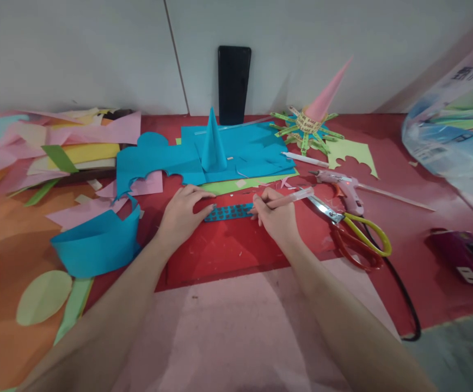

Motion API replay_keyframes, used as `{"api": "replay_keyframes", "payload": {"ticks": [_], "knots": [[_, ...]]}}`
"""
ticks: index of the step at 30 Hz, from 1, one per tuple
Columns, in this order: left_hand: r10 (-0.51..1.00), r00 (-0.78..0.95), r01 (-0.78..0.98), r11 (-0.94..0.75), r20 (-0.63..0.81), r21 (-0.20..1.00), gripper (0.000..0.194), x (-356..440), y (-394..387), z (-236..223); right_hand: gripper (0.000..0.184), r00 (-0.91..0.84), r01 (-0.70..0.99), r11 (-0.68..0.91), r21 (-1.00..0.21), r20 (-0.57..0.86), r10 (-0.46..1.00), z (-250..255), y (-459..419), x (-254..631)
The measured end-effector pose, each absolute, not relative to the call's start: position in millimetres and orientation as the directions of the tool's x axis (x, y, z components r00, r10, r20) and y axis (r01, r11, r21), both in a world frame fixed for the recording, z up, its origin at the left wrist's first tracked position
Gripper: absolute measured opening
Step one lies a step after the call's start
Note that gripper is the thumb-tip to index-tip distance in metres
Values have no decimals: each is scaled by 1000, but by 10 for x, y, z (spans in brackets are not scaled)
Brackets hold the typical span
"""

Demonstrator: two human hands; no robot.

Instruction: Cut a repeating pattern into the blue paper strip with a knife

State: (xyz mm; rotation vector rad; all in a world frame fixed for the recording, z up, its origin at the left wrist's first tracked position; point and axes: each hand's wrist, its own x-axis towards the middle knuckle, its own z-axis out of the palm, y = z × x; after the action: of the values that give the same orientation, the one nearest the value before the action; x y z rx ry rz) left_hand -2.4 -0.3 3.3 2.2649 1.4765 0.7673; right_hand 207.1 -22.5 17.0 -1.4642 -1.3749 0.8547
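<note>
A small blue paper strip with rows of dark reddish marks lies flat on a red sheet. My left hand rests at its left end, thumb tip touching the strip and fingers stretched and apart from the thumb. In my right hand a pen with a pale pinkish barrel is gripped, tilted up to the right. Its tip, at the strip's right end, is hidden behind the fingers. Beyond the hands stands a folded blue paper cone on blue sheets.
Scissors and a pink glue gun lie right, near a white pen. A pink cone on a green paper ring and an upright phone stand behind. A blue paper band and paper scraps lie left.
</note>
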Motion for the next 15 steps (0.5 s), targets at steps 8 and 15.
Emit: {"api": "replay_keyframes", "payload": {"ticks": [8,15], "knots": [[905,328,726,-424,269,541,19,-24,7,25,32,99,354,81,-932,123,987,120,-217,2089],[916,313,736,-401,251,546,19,-21,3,35,33,71,341,84,-936,115,991,124,-210,2098]]}}
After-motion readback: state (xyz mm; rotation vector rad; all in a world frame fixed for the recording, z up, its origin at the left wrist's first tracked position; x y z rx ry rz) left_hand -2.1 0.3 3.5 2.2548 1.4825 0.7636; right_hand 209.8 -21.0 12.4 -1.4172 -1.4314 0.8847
